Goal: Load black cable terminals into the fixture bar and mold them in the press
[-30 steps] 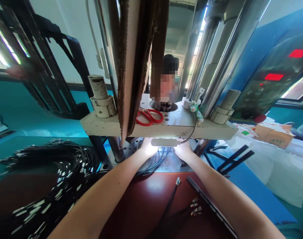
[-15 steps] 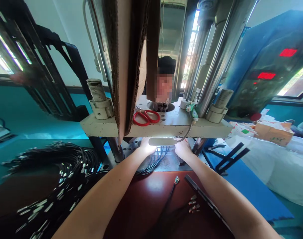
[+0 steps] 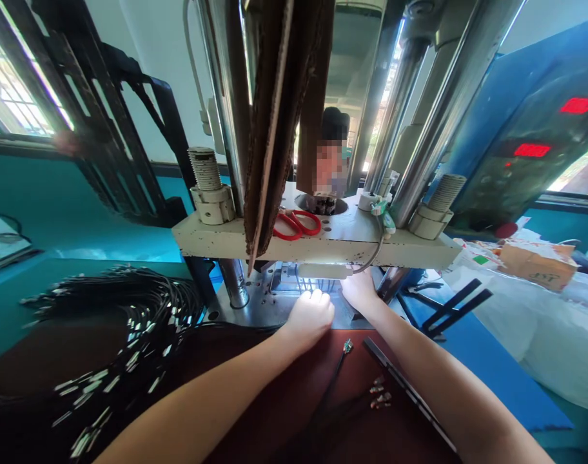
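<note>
My left hand (image 3: 307, 317) is curled into a fist on the steel base (image 3: 265, 309) of a press, at its front edge. What it holds is hidden. My right hand (image 3: 359, 291) reaches further in, beneath the cream press plate (image 3: 216, 240), and its fingers are out of sight. Between the hands, thin cable ends (image 3: 306, 283) stand in the mould area under a bright strip lamp (image 3: 323, 270).
A big bundle of black cables (image 3: 115, 322) lies at the left. One loose cable with a connector (image 3: 345, 348), small plugs (image 3: 381, 396) and a black bar (image 3: 405, 393) lie on the red-brown table. Red scissors (image 3: 296, 224) rest on the plate. Another person (image 3: 330, 161) stands behind the press.
My left hand has drawn back from under the lamp to the base's front edge and closed into a fist. The dark cables seen running under it earlier no longer show. My right hand stays put.
</note>
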`<state>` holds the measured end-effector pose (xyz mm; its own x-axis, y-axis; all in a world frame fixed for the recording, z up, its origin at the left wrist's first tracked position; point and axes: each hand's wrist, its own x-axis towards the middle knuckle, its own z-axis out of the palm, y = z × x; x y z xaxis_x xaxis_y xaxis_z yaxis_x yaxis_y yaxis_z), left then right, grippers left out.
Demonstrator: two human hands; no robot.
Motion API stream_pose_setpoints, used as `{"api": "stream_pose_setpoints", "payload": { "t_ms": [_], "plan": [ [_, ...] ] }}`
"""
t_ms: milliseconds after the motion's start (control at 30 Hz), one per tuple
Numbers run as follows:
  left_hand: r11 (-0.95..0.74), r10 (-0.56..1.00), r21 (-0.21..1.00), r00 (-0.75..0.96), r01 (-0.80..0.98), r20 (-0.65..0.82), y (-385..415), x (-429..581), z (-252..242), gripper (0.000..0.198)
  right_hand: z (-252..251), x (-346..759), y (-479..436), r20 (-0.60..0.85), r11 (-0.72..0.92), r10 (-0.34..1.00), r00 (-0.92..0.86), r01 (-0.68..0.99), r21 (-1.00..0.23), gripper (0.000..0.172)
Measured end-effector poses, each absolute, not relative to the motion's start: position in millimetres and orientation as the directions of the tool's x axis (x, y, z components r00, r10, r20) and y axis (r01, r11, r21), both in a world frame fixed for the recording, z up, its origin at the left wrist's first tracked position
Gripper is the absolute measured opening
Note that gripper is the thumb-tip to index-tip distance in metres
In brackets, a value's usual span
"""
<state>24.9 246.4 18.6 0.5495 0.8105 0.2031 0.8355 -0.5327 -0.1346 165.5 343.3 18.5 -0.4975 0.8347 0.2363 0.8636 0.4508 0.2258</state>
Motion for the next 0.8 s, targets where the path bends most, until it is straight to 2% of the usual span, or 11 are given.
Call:
{"api": "stream_pose_setpoints", "payload": {
  "t_ms": [267,567,800],
  "plan": [
    [-0.381,0.898,-0.011,0.373,0.924,0.234,260.3,37.6,13.7,0.022,19.6,164.4,345.7,0.248,0.445,0.830,-0.500,0.860,0.248,0.031],
    [-0.386,0.906,0.060,0.366,0.920,0.214,267.5,68.5,14.4,0.028,11.3,159.7,360.8,0.232,0.400,0.866,-0.444,0.891,0.213,0.029],
    [-0.359,0.926,0.063,0.346,0.931,0.152,269.9,56.1,4.7,0.026,16.3,161.8,357.8,0.197,0.443,0.856,-0.478,0.875,0.198,0.027]
  ]
}}
